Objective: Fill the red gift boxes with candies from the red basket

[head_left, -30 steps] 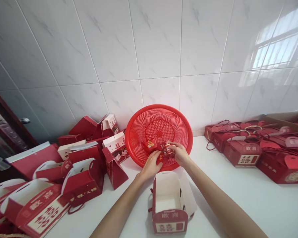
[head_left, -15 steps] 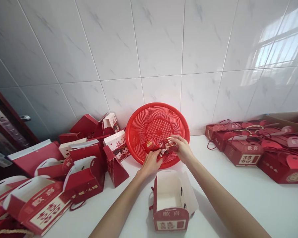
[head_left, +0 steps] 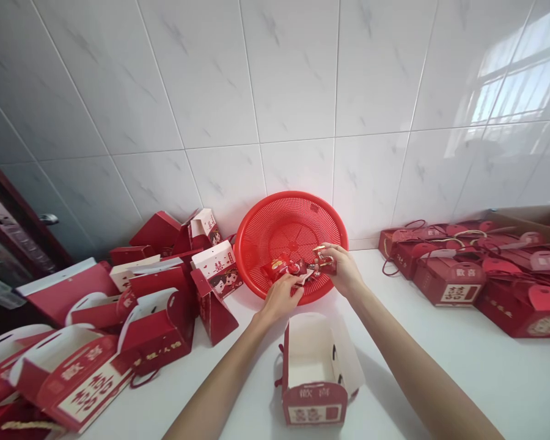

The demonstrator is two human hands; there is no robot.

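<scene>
White tiles cover the big wall (head_left: 220,91) behind the red basket (head_left: 293,201). Under the basket is the white table (head_left: 385,354). Lots of red boxes (head_left: 156,330) sit in a messy bunch to the left of the basket, many with their tops open. More red boxes with strings (head_left: 453,281) are packed together to its right. The basket is round, wide and full of tiny holes. Just in front of it stands one open box (head_left: 314,373), red outside and white inside. The right hand (head_left: 347,272) is over the basket's right side, its fingers pinching a shiny dark red packet (head_left: 327,265). The left hand (head_left: 282,297) reaches over the basket's front edge, fingers bent by the little red packets (head_left: 279,266) inside; I can't tell if they grip one.
</scene>
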